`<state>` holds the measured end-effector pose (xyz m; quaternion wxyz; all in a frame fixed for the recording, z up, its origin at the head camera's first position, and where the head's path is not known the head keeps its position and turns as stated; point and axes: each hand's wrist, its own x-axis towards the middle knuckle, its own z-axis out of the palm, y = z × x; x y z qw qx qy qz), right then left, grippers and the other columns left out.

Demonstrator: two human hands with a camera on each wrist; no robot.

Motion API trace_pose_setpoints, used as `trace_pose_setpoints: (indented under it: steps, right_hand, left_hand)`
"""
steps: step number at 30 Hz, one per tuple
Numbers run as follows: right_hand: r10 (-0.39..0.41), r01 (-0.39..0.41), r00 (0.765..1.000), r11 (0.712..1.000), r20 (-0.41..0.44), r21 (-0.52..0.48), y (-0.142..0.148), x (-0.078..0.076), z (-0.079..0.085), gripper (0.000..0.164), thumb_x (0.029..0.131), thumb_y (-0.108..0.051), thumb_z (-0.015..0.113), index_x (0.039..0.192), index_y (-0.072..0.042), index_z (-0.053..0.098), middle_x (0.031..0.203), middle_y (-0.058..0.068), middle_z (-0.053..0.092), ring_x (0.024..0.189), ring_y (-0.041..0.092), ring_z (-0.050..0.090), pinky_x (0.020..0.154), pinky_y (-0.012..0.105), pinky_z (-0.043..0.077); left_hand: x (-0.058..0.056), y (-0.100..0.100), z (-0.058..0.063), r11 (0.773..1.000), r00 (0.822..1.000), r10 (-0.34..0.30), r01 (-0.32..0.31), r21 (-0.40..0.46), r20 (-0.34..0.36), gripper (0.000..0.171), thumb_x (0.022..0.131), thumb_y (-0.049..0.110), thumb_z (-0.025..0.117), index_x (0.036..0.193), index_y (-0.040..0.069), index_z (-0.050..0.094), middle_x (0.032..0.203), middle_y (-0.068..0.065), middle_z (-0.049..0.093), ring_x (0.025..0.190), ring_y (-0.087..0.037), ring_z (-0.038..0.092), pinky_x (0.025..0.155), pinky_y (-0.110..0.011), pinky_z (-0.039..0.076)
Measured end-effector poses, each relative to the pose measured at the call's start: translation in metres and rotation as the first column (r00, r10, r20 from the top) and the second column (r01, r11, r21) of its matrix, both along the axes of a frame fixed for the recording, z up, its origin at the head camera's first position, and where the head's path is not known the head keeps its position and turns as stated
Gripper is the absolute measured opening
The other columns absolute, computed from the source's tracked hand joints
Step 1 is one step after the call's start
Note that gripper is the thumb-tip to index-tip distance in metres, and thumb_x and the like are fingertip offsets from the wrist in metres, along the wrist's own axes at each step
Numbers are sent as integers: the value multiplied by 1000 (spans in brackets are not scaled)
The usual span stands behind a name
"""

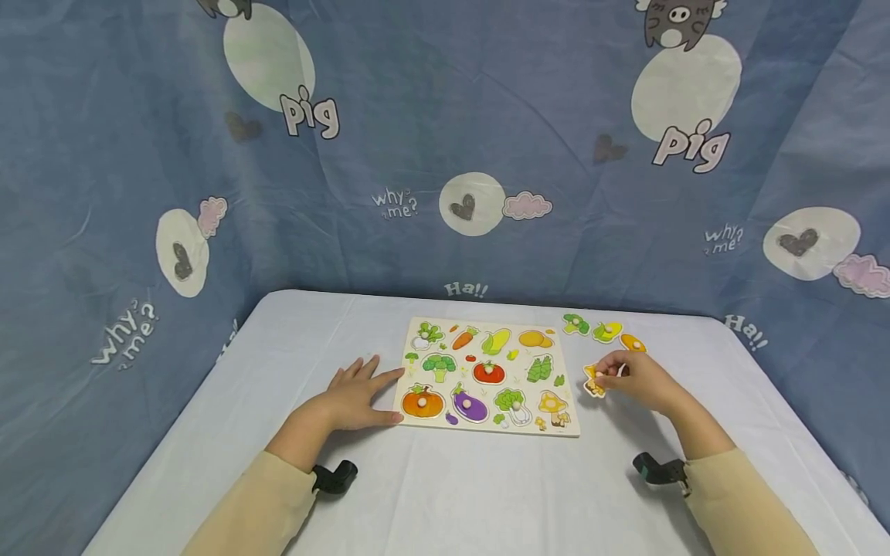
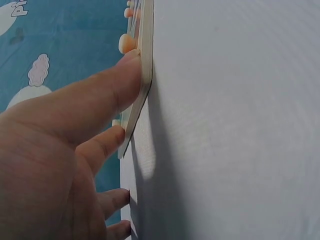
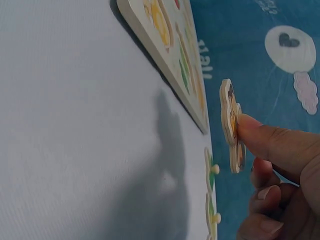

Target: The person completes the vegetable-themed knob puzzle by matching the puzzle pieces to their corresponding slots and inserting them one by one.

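Observation:
A wooden vegetable puzzle board (image 1: 524, 423) lies flat on the table. My left hand (image 1: 356, 398) rests at its left edge, fingers spread; in the left wrist view the thumb (image 2: 100, 95) touches the board's edge. Right of the board, my right hand (image 1: 643, 380) pinches a mushroom puzzle piece (image 1: 593, 381) between thumb and fingers. The right wrist view shows this mushroom piece (image 3: 230, 117) held above the tabletop, its thin edge towards the camera. Knobbed pieces such as the pumpkin (image 1: 417, 408) and the eggplant (image 1: 474, 409) sit in the board's front row.
Beyond the right hand lie loose puzzle pieces: a green broccoli (image 1: 574, 324), a yellow-green piece (image 1: 607, 332) and an orange piece (image 1: 633, 343), partly near the fingers. A white cloth covers the table (image 1: 473, 494). A blue patterned curtain (image 1: 389, 255) hangs behind it.

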<state>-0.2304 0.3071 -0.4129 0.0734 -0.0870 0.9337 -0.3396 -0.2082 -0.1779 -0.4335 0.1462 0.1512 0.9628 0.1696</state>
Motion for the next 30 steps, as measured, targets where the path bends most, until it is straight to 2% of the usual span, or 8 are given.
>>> trace_pose_setpoints:
  steps: [7,15,22,30]
  right_hand:
    - [104,-102,994,994,35,-42,-15,2,-2,14,90,-17,76,96,-8,69,82,2,54,75,20,47,60,28,38]
    - [246,-242,966,969,79,-53,-30,3,-10,12,90,-17,76,95,-10,68,79,0,54,71,16,46,59,25,38]
    - [299,-293,949,954,105,-71,-44,3,-12,13,89,-17,77,94,-9,68,79,0,54,73,16,46,61,24,39]
    - [337,-330,931,941,141,-67,-55,1,-12,7,90,-12,75,92,-9,69,79,1,53,77,18,48,66,27,38]
  left_hand:
    - [0,0,0,1000,1000,5,-5,-5,1,89,81,63,72,155,24,41,163,-26,17,148,-52,9,116,-69,8]
    - [-3,-1,-2,1000,1000,-4,4,-6,6,89,82,65,70,155,24,39,163,-26,17,148,-52,9,116,-69,7]
    - [-1,-1,-2,1000,1000,0,0,-11,11,89,82,64,70,155,24,40,163,-26,17,148,-53,9,116,-69,7]
    - [0,-1,-2,1000,1000,0,0,-3,12,89,82,64,70,155,24,39,163,-26,16,148,-53,8,115,-69,6]
